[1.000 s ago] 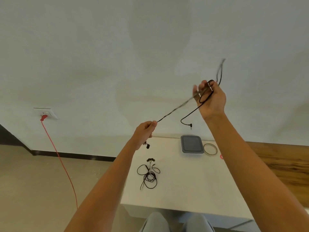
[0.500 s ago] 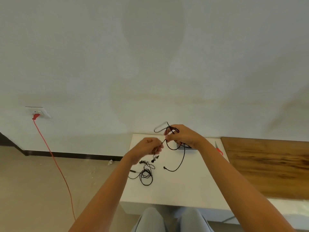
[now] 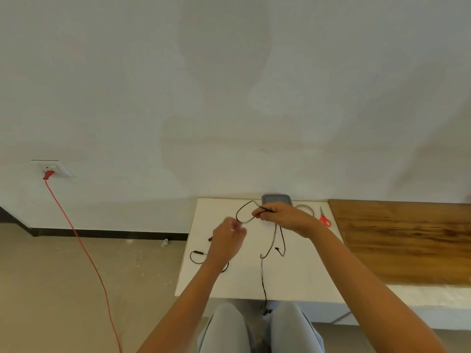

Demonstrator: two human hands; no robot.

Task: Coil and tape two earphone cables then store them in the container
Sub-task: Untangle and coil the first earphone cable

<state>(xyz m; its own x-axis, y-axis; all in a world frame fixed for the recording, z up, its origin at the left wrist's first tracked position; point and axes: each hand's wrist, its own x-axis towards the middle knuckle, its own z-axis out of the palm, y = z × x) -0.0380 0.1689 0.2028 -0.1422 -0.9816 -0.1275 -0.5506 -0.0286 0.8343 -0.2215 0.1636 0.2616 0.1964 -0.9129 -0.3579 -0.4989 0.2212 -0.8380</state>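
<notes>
My right hand [image 3: 283,215] pinches a black earphone cable [image 3: 242,212] above the white table [image 3: 293,276]. One loop of it sticks out to the left of the fingers, and its strands hang down over the table's front edge to the earbuds near my knees. My left hand [image 3: 227,241] is closed on the lower end of that loop. The second earphone cable [image 3: 196,254] lies on the table, mostly hidden under my left wrist. A grey container [image 3: 275,199] sits at the table's back edge, just behind my right hand.
A roll of clear tape [image 3: 304,208] and red-handled scissors [image 3: 324,219] lie right of the container. A wooden board [image 3: 407,240] adjoins the table on the right. A red cord [image 3: 84,250] runs from a wall socket [image 3: 52,169] across the floor at left.
Both hands came down from the raised, stretched-out position to just above the table. The cable went from taut to a small loop with slack strands hanging over the front edge.
</notes>
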